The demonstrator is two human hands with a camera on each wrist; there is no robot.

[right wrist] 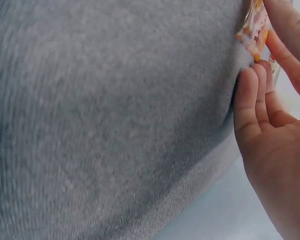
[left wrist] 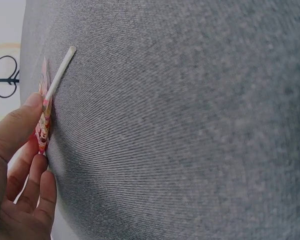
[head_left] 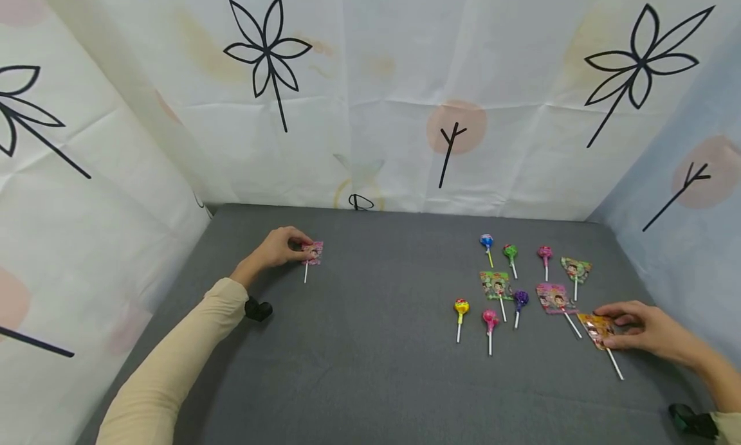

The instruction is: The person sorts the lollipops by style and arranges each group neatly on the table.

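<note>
Orange lollipop (head_left: 594, 328) aslant, stick (head_left: 615, 364) toward near right

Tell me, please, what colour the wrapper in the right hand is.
The wrapper is mostly orange; it shows best in the head view.

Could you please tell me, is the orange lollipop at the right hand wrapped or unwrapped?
Wrapped: a printed orange wrapper covers its top, with the white stick coming out; the right hand pinches the wrapper.

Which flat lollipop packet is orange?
The one pinched in the right hand, the orange packet nearest the table's front edge; the other flat ones are green or pink.
</note>
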